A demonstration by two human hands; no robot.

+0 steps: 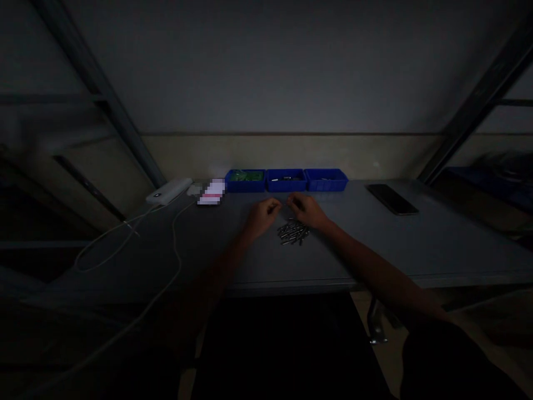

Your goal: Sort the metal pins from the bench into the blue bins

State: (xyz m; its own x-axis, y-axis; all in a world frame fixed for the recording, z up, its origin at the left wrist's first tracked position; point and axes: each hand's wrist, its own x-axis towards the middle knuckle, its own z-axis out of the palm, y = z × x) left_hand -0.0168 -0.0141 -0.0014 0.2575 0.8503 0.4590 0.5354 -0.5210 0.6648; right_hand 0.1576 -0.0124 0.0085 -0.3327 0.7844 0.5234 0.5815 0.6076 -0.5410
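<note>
- Work looks underway, not finished: a pile of small metal pieces (293, 232) lies loose on the table (353, 205); more small items sit in the middle blue bin (287, 187).
- Left hand (263, 214) and right hand (307, 210) face each other, fingertips near.
- Each grip curls nearly closed; I cannot tell what it holds.

The bins (327, 186) are plain blue, the left one showing green contents (254, 176). The metal pieces (293, 232) are silvery grey, the table (233, 261) a flat grey. The box (170, 191) is white with a dark spot, the cable (176, 244) whitish. The screen (212, 191) shows pale lilac blocks crossed by a pink band; the phone (392, 199) is black. The wall (283, 72) is grey above, dull beige below.
</note>
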